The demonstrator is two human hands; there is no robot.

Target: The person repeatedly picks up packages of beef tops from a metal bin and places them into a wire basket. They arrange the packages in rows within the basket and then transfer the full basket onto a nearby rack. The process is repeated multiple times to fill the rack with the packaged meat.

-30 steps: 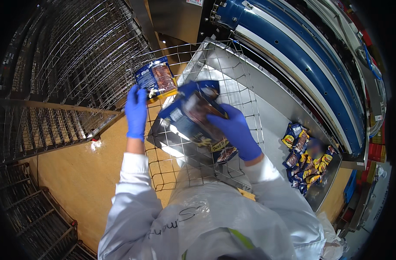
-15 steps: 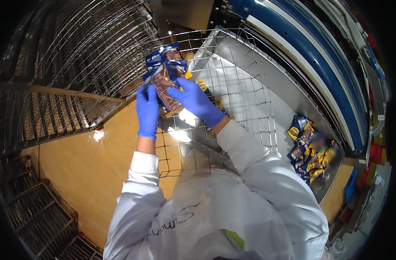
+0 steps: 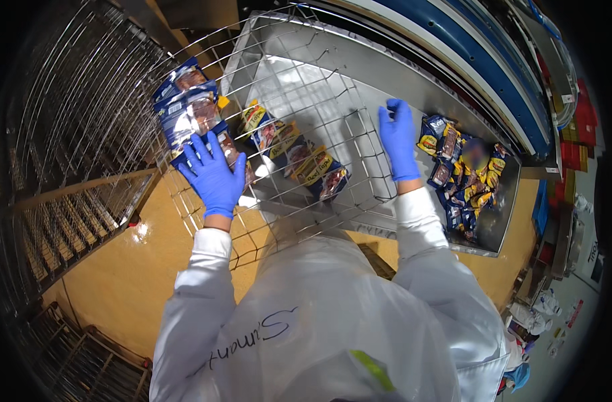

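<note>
My left hand (image 3: 215, 175), in a blue glove, lies with fingers spread on flat packs of dark reddish-brown food (image 3: 200, 110) with blue backing. These packs run in a row along the left part of a wire rack (image 3: 349, 110). A second row of blue and yellow packs (image 3: 299, 157) lies slanting on the rack's middle. My right hand (image 3: 401, 144), also gloved, is past the rack's right edge. Its thumb stands a little apart from the bent fingers, with nothing visible between them. Right of it is a loose pile of blue and yellow packs (image 3: 460, 181).
The pile lies at the end of a long metal tray (image 3: 413, 100) that passes under the wire rack. Large curved blue panels (image 3: 463, 40) line the far right. Stacked wire racks (image 3: 85, 87) stand at the left above a tan floor (image 3: 118, 268).
My left hand has let go of the pack, which now lies in the left row, and rests flat on it. My right hand has moved right, toward the pile. The view has shifted.
</note>
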